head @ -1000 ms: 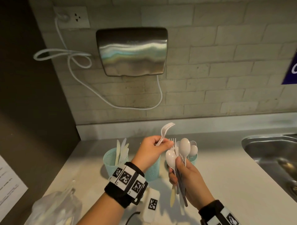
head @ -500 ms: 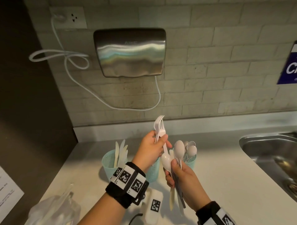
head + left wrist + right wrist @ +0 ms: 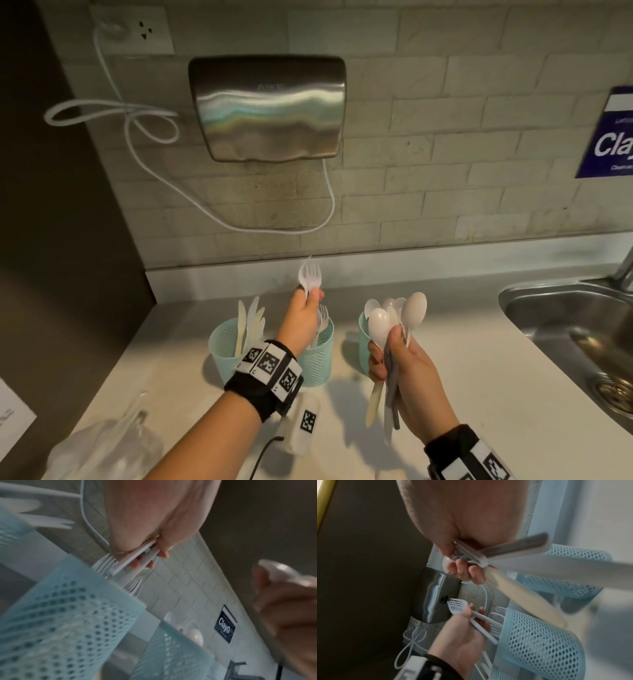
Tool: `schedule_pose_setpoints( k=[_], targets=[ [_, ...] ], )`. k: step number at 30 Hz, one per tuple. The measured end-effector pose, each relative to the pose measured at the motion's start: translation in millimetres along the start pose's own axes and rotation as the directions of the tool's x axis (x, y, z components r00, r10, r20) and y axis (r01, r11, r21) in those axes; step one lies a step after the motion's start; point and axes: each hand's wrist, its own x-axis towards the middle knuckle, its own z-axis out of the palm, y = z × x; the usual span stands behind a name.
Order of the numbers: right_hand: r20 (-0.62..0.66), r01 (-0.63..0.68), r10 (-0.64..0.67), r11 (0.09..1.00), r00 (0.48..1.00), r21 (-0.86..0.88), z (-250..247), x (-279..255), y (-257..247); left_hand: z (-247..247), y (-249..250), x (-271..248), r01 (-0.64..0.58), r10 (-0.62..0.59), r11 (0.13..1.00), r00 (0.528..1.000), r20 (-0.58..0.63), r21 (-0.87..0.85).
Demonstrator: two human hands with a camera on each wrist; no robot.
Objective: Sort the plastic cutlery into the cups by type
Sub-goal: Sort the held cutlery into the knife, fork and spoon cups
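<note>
Three mint mesh cups stand in a row on the counter. The left cup (image 3: 224, 342) holds knives, the middle cup (image 3: 320, 359) forks, and the right cup (image 3: 363, 337) spoons. My left hand (image 3: 310, 298) pinches two white forks (image 3: 309, 277) by their handles, tines up, just above the middle cup (image 3: 68, 615). The right wrist view shows both forks (image 3: 458, 607) in that hand. My right hand (image 3: 394, 339) grips a bundle of cutlery (image 3: 412, 315) in front of the right cup: white spoons up top, handles and a cream knife below. The handles (image 3: 471, 558) fan out of the fist.
A steel hand dryer (image 3: 267, 109) with a white cord hangs on the tiled wall above the cups. A sink (image 3: 565, 325) lies at the right. A clear plastic bag (image 3: 102, 445) and a small white tagged device (image 3: 305, 421) lie near the counter's front edge.
My left hand drew the forks out of the right hand's bundle and carried them left over the middle cup. The right hand and its bundle shifted right, so the hands are now apart.
</note>
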Motion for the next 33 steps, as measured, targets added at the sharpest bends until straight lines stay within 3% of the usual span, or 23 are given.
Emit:
schedule_pose_setpoints(
  k=[4,8,11,16,21,25,27,30,33],
  targets=[
    [-0.017,0.010,-0.009,0.998,1.000,0.064,-2.0,1.7,-3.8,3.8,-24.5,8.1,-0.052,0.038,0.981,0.996,0.078,0.188],
    [0.001,0.017,-0.018,0.998,1.000,0.054,-0.8,1.2,-4.2,5.5,-24.9,7.2,-0.091,0.077,0.938,0.996,0.055,0.335],
    [0.015,0.014,-0.015,0.999,1.000,0.047,0.9,0.8,-3.4,4.8,-24.0,-0.2,-0.074,0.070,0.939,0.997,0.025,0.337],
    [0.042,0.024,-0.025,1.000,0.999,0.014,1.7,0.3,-1.9,0.1,-37.3,1.6,-0.046,0.004,0.873,0.996,0.087,0.486],
    [0.069,0.027,-0.027,1.000,0.997,-0.007,5.5,-0.2,-2.5,-3.6,-27.2,-6.7,-0.044,0.021,0.905,0.998,0.060,0.424],
    [0.055,0.038,-0.036,0.998,0.998,-0.046,5.7,0.6,0.3,-5.4,-10.7,-23.2,-0.212,0.229,0.914,0.973,-0.009,0.346],
    [0.046,0.056,-0.051,0.994,0.998,-0.096,5.3,1.6,1.9,-3.5,-2.8,-37.0,-0.251,0.243,0.942,0.968,0.062,0.225],
    [0.024,0.068,-0.065,0.991,0.998,-0.114,5.8,4.8,4.7,1.5,1.2,-56.0,-0.124,0.118,0.992,0.960,0.254,0.006],
    [0.001,0.035,-0.035,0.997,0.999,-0.067,8.0,6.1,6.6,3.9,1.7,-68.9,-0.025,0.043,0.998,0.935,0.352,-0.056]
  ],
)
